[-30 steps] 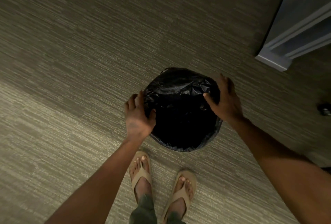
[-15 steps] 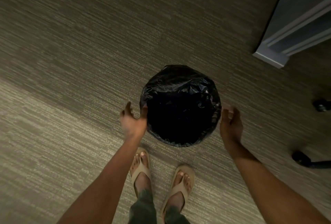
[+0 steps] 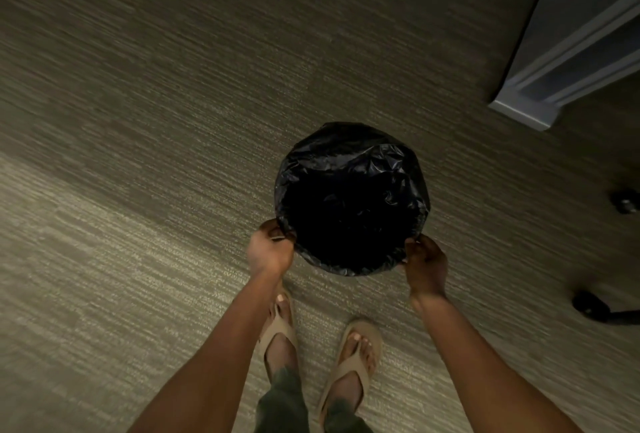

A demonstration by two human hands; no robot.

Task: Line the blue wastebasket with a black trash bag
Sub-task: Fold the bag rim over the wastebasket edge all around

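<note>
A round wastebasket stands on the carpet just ahead of my feet, fully covered by a black trash bag (image 3: pixel 360 169) that is folded over its rim; none of the blue shows. The bag's inside is a dark hollow. My left hand (image 3: pixel 268 251) pinches the bag's edge at the near left of the rim. At the near right of the rim my right hand (image 3: pixel 424 261) has its fingers curled onto the bag's edge.
Striped grey-beige carpet (image 3: pixel 156 190) stretches all around. A grey cabinet base (image 3: pixel 554 86) stands at the upper right. Two black chair castors (image 3: pixel 590 304) (image 3: pixel 625 202) sit at the right edge. My sandalled feet (image 3: pixel 356 353) are right below the basket.
Both hands left the sides of the rim, drew back towards me, and now grip the bag's edge at the near left and near right. The view shifted slightly.
</note>
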